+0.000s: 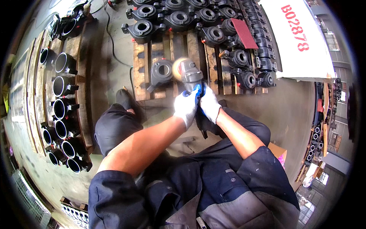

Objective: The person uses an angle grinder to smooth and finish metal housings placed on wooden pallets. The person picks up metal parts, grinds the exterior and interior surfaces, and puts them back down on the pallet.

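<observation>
Both my hands wear white gloves and grip one grey angle grinder [190,74] held out in front of me. My left hand [186,107] wraps the grinder's body from the left, and my right hand [209,105] holds it from the right. The grinder's tan disc [177,68] touches a dark cast metal housing [161,73] with a round bore, which lies alone on the near part of a wooden pallet [141,82]. My knees in dark trousers sit just below the pallet.
Several more black cast housings [179,17] fill the pallet's far side, with a red abrasive sheet [244,33] lying on them. A second pallet at left carries several dark cylindrical parts [61,108]. A white board [301,38] leans at right. A black cable [112,42] crosses the concrete floor.
</observation>
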Demonstrator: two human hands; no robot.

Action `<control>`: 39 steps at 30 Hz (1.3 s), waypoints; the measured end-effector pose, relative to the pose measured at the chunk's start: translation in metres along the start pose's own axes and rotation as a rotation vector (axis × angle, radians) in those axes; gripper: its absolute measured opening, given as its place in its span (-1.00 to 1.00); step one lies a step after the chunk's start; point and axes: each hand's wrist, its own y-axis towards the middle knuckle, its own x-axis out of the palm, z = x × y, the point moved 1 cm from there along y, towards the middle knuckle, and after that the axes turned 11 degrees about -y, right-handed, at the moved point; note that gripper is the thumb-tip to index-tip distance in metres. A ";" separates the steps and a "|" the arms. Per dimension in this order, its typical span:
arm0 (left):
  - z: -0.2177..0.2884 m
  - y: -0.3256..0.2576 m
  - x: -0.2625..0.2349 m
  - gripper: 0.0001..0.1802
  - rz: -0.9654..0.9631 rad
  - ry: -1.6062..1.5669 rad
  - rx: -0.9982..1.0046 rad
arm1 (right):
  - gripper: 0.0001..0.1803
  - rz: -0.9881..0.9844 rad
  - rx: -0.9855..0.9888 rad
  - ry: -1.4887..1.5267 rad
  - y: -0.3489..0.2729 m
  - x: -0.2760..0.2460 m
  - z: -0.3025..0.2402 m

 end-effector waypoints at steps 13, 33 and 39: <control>0.037 -0.004 0.034 -0.60 -0.319 -0.433 0.184 | -0.50 -0.259 -0.221 0.008 -0.016 -0.025 -0.058; 0.118 -0.037 0.034 -0.48 -0.743 0.338 0.767 | -0.61 -0.170 -0.311 0.075 -0.068 -0.047 -0.156; 0.120 0.010 -0.028 -0.33 -0.235 0.133 0.483 | -0.61 -0.148 -0.428 0.177 -0.076 -0.082 -0.168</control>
